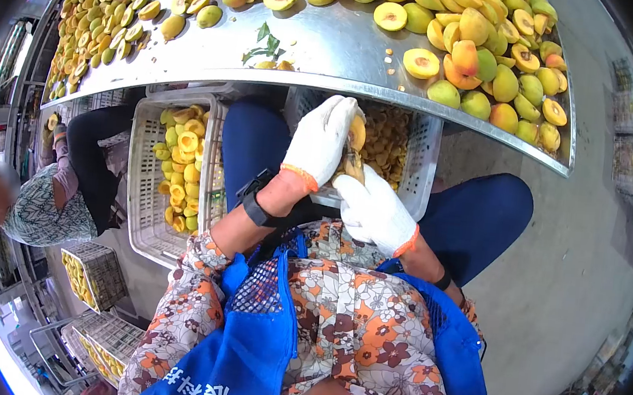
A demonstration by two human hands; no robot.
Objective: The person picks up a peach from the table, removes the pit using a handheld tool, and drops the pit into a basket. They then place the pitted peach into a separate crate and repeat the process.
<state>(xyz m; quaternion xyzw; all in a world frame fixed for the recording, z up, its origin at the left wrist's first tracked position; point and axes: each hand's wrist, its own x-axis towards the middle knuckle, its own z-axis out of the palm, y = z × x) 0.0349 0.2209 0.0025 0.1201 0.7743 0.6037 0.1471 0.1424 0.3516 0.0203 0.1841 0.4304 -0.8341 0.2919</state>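
My left hand (322,141), in a white glove, is closed around a yellow fruit half (356,133) above a crate. My right hand (377,212), also gloved, grips a small tool (351,166) whose upper end touches the fruit; its exact shape is hard to make out. Beneath both hands, between my knees, the grey crate (423,162) holds many brownish pits or scraps (387,139). The metal table (331,50) in front bears many cut and whole yellow-green fruits (471,60).
A light crate (140,203) of fruit halves (185,162) stands left of my legs. Another person (53,206) sits at the far left, near more crates (100,272). Green leaves (265,43) lie on the table. Stacked crates (627,136) stand at the far right.
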